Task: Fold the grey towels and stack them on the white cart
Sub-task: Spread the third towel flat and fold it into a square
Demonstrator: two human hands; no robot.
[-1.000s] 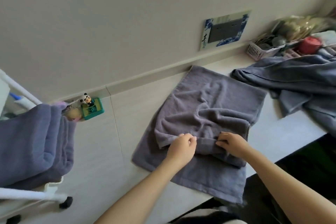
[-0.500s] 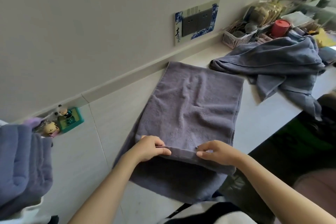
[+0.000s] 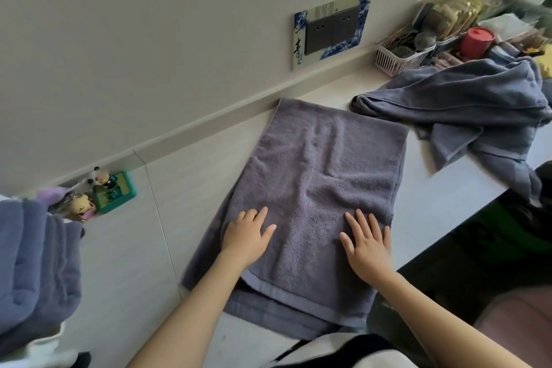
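Note:
A grey towel (image 3: 316,176) lies folded in half on the white counter (image 3: 125,248), its top layer's hem near the front edge. My left hand (image 3: 246,237) rests flat on its near left part, fingers spread. My right hand (image 3: 366,240) lies flat on the near right part, fingers apart too. A heap of unfolded grey towels (image 3: 466,116) sits at the right of the counter, partly draped over its edge. Folded grey towels (image 3: 33,269) are stacked at the far left on the white cart (image 3: 35,352), of which only a corner shows.
Small figurines and a green box (image 3: 115,193) stand by the wall at the left. A pink basket (image 3: 400,58) of clutter and a red cup (image 3: 476,42) sit at the back right. A framed dark panel (image 3: 331,28) hangs on the wall.
Both hands let go of the hem they were pinching and now lie flat on the towel. The top layer's hem has come down near the front edge, and the towel lies smoother.

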